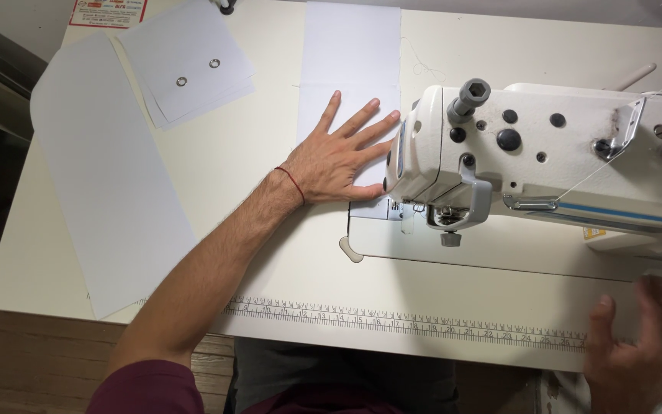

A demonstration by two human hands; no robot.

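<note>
Now your left hand (pixel 340 159) lies flat, fingers spread, on the white fabric strip (pixel 351 57) beside the sewing machine (pixel 545 165); your right hand (pixel 641 345), loosely open, rests at the worktop's (pixel 285 253) near edge.

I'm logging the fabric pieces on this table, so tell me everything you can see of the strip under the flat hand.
The strip of fabric is pale lavender-white, thin and flat, a long rectangle with straight edges. It runs from the table's far edge toward the sewing machine. The left hand lies spread flat on its near end, which passes under the machine's head and is hidden there.
</note>
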